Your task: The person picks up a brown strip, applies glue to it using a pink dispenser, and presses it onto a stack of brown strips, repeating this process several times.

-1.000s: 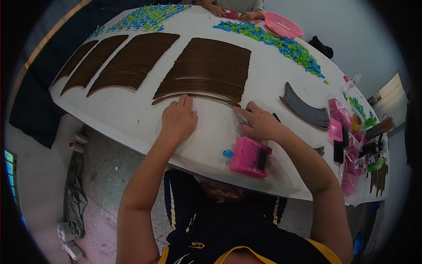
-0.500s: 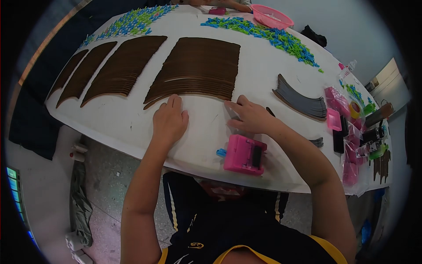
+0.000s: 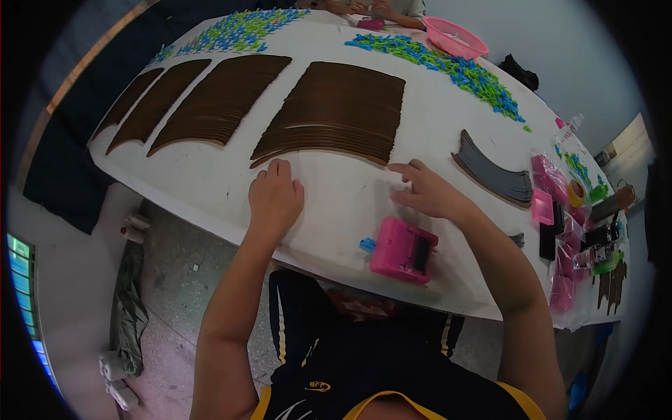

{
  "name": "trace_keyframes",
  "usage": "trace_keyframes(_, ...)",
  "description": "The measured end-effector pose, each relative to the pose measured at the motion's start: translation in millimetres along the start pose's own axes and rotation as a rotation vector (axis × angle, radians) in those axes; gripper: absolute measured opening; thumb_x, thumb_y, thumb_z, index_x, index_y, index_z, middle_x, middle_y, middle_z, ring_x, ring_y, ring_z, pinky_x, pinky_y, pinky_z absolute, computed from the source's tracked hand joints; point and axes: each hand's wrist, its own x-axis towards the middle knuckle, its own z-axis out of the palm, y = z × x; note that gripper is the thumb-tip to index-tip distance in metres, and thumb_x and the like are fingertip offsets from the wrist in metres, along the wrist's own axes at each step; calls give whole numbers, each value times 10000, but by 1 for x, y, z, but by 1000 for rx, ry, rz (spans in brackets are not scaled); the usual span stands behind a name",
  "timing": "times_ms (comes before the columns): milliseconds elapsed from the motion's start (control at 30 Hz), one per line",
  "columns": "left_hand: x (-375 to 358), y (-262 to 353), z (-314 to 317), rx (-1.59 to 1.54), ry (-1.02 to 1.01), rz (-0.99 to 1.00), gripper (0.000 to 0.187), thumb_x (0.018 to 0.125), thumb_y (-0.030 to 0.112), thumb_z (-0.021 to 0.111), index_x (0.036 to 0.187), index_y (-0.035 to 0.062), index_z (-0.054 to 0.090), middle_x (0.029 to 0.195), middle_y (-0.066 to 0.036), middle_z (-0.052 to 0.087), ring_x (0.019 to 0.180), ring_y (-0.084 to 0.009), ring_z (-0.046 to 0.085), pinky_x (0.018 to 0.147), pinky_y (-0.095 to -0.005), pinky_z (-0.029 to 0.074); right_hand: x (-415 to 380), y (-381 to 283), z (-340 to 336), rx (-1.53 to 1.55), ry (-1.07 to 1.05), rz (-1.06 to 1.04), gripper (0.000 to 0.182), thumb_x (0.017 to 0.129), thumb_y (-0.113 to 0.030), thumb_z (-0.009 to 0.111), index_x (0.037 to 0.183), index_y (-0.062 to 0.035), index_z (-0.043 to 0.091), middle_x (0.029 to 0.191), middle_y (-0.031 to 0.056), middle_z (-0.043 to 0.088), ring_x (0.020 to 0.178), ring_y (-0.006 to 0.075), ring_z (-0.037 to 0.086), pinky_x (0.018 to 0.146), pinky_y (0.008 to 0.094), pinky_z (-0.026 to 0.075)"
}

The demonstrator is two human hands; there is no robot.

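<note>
A wide row of thin, curved dark-brown strips (image 3: 336,105) lies side by side on the white table. Its nearest strips are fanned slightly apart, with a narrow gap between some of them. Just below that near edge, towards its left end, my left hand (image 3: 277,199) rests palm down with the fingers stretched out and holding nothing. My right hand (image 3: 432,189) is at the right end of the same edge, index fingertip right by the lowest strip's tip, fingers apart. Between my forearms stands a pink box-shaped device (image 3: 404,250) with a dark panel and a blue piece at its side.
More brown strip rows (image 3: 222,101) lie to the left. Grey curved strips (image 3: 491,171) lie right, beside pink boxes and plastic bags (image 3: 560,231). Blue and green small pieces (image 3: 455,73) spread across the back near a pink basket (image 3: 455,38). Another person's hands (image 3: 364,8) show at the far edge.
The view has turned, so the table's things sit further right in it. My left fingertips have drawn back slightly from the strips' edge; my right hand stays by the strip's right end.
</note>
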Motion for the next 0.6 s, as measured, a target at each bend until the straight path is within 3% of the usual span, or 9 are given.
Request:
trace_keyframes(33,-5,-5,-2,3,45,-14,345,907,217,712,1155,-6,625,1189,-181,676,959,-382,684,828,-518,568,-12,-2,-8,147,49,35,574,994,-269,745,1513,-85,585,1168,123,581,926,199,619,842,349,539)
trace_keyframes(100,-8,-11,-5,30,41,-36,358,908,229,712,1164,-4,622,1204,-177,670,958,-381,685,827,-519,567,-34,9,-12,211,207,-42,434,992,-197,742,1389,-42,657,1074,104,614,828,193,581,788,337,528)
trace_keyframes(233,-8,-9,-6,53,22,-59,401,913,271,712,1192,0,612,1283,-175,643,972,-378,689,824,-523,564,-85,40,-11,209,444,-75,253,951,-14,731,1203,13,722,970,57,605,801,121,573,714,279,486)
trace_keyframes(600,-9,-10,-4,60,29,-68,435,930,279,700,1244,-6,599,1396,-184,615,1009,-383,684,864,-532,549,-191,100,29,-28,762,46,174,932,61,709,1102,21,714,1038,109,649,868,213,666,754,319,543)
